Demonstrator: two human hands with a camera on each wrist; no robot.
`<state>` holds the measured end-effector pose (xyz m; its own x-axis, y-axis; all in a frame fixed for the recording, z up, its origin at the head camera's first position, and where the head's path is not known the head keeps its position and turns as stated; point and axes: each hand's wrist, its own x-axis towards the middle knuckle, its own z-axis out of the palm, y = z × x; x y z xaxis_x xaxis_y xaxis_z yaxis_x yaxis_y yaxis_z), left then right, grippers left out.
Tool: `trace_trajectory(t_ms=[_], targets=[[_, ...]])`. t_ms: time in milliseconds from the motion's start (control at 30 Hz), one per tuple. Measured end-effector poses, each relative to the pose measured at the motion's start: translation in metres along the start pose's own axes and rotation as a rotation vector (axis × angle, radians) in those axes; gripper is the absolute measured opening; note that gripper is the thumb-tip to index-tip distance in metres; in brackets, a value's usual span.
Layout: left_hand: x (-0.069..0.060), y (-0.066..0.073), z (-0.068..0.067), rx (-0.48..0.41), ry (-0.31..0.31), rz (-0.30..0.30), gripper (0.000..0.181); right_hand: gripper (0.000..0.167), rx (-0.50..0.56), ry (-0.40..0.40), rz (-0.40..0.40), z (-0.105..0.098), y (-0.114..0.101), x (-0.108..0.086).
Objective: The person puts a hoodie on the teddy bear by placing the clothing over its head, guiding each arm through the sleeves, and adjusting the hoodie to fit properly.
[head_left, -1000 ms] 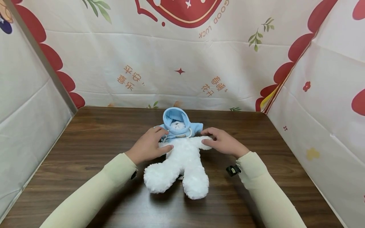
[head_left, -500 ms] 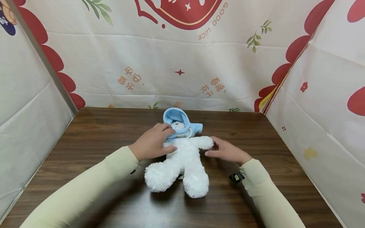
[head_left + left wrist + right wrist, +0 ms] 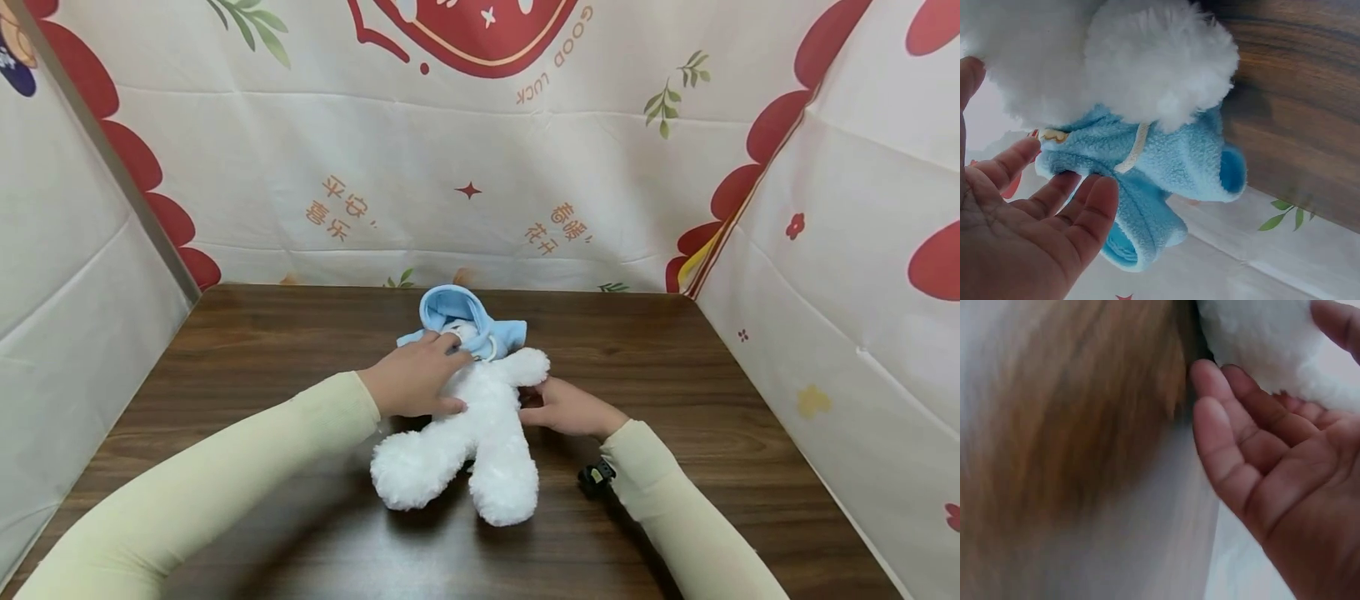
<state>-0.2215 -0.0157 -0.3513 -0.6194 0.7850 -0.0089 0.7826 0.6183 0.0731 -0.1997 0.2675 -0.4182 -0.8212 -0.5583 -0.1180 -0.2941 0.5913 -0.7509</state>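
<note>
A white plush toy (image 3: 487, 417) lies on the brown table, its legs toward the front edge. Just beyond its body is a small light-blue hooded garment (image 3: 506, 333), also seen in the left wrist view as fleecy cloth (image 3: 1185, 162) with a pale cord. My left hand (image 3: 416, 375) lies over the toy's left side and the garment's lower edge, fingers loosely bent. My right hand (image 3: 573, 408) is at the toy's right side below its arm, fingertips partly hidden by the plush. In the right wrist view the right hand (image 3: 1291, 462) has relaxed, slightly bent fingers beside white fur (image 3: 1260, 344).
The wooden table (image 3: 262, 350) is bordered by printed white cloth (image 3: 450, 150) at the back and on both sides. A small black device (image 3: 596, 477) sits at the right wrist, just below the sleeve cuff.
My left hand has moved right over the toy and garment. The right hand has gone from the toy's arm down to its side. The toy and garment have shifted slightly left.
</note>
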Motion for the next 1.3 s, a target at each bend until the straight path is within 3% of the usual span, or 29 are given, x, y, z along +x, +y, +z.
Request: trace_trajectory(t_ms=[233,367,500,600,800,900,1033,1167,1233,1300], targets=[[-0.003,-0.010,0.006,-0.035,0.020,0.011,0.069,0.055,0.335,0.012,-0.043,0.007,-0.004,0.001],[0.001,-0.017,0.008,-0.137,0.026,-0.030,0.076,0.053,0.375,0.103,-0.071,0.003,-0.010,0.001],[0.006,-0.023,0.010,-0.303,0.061,-0.068,0.079,0.045,0.314,0.203,-0.112,-0.008,-0.019,-0.003],[0.011,-0.024,0.015,-0.391,0.109,-0.062,0.080,0.039,0.242,0.286,-0.165,-0.018,-0.031,-0.009],[0.024,-0.012,0.032,-0.481,0.232,-0.002,0.082,0.033,0.076,0.382,-0.248,-0.037,-0.061,-0.018],[0.024,-0.006,0.044,-0.477,0.233,-0.007,0.081,0.033,-0.016,0.373,-0.262,-0.039,-0.068,-0.019],[0.009,-0.015,0.055,-0.451,0.128,-0.016,0.072,0.031,-0.104,0.292,-0.252,-0.030,-0.065,-0.012],[-0.020,-0.041,0.045,-0.426,0.014,-0.069,0.040,0.021,-0.025,0.272,-0.298,-0.016,-0.060,-0.003],[-0.032,-0.053,0.032,-0.417,0.021,-0.133,0.022,0.017,0.032,0.312,-0.351,-0.012,-0.059,0.001],[-0.038,-0.058,0.017,-0.421,0.088,-0.203,0.016,0.015,0.028,0.380,-0.373,-0.009,-0.058,0.006]])
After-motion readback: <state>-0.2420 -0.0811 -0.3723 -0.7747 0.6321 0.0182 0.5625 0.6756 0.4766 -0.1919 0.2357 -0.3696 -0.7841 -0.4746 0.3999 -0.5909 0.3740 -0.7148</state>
